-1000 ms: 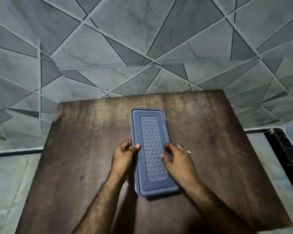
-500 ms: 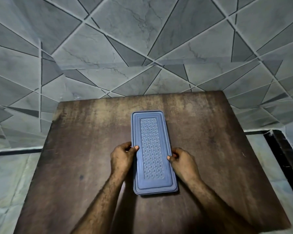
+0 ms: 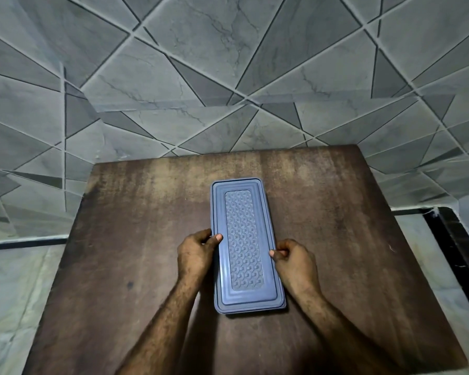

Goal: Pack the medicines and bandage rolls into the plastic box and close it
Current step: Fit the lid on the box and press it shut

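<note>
The box [image 3: 245,246] lies mid-table [image 3: 119,239], lid [image 3: 243,240] on, contents hidden. No writing is legible. The left hand [image 3: 197,255] and right hand [image 3: 295,263] pinch its long edges.

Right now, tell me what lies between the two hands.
In the head view, the plastic box, lid on, lies between the left hand and right hand; both grip its long edges.

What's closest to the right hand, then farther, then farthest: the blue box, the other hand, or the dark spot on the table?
From the right hand:
1. Blue box, touching its fingers, just to its left.
2. Left hand, across the box on its far side.
3. Dark spot, farther left on the brown table, beyond the left hand.
</note>
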`<state>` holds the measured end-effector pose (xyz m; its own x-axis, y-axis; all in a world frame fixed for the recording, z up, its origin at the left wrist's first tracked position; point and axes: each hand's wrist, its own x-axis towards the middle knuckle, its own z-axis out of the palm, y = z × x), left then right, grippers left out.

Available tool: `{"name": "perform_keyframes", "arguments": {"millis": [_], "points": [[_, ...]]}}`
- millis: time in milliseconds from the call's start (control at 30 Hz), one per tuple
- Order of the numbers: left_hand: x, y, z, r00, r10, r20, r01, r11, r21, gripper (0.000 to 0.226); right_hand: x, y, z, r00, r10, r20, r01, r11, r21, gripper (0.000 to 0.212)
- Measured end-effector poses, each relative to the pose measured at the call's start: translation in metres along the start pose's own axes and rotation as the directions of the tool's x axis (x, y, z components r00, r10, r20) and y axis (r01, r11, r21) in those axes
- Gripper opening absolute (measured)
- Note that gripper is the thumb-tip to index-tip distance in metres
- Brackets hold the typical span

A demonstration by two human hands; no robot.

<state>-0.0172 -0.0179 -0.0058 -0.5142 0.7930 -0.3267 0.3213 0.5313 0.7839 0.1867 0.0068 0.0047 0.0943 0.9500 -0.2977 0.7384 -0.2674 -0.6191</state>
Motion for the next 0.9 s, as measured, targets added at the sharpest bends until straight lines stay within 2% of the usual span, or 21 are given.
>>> {"name": "perform_keyframes", "arguments": {"millis": [200,367,500,633,767,900], "points": [[0.002,0.001,0.003,1.0,0.016,-0.003,-0.016,1.0,0.01,0.026,-0.001,0.002,0.003,0.999,-0.028,-0.033,0.026,0.999,-0.043,0.016],[0.006,-0.003,0.004,1.0,0.002,0.017,-0.002,1.0,0.012,0.027,0.003,0.001,0.002,1.0,0.0,0.02,0.001,0.998,-0.055,0.017],[0.011,-0.005,0.005,0.999,-0.047,0.02,0.048,0.998,-0.039,0.026,0.018,0.006,-0.001,0.987,0.111,0.114,-0.123,0.987,0.103,0.011],[0.016,-0.007,0.006,0.988,-0.145,0.049,0.15,0.982,-0.115,0.019,0.035,0.014,0.001,0.915,0.229,0.333,-0.349,0.864,0.364,0.016],[0.029,-0.011,0.003,0.962,-0.187,0.199,0.234,0.94,-0.247,0.037,0.05,0.004,0.001,0.891,0.157,0.427,-0.362,0.812,0.458,0.012],[0.059,-0.001,0.007,0.965,-0.174,0.195,0.225,0.933,-0.282,0.047,0.08,-0.012,0.009,0.921,0.135,0.367,-0.306,0.833,0.461,0.02]]}}
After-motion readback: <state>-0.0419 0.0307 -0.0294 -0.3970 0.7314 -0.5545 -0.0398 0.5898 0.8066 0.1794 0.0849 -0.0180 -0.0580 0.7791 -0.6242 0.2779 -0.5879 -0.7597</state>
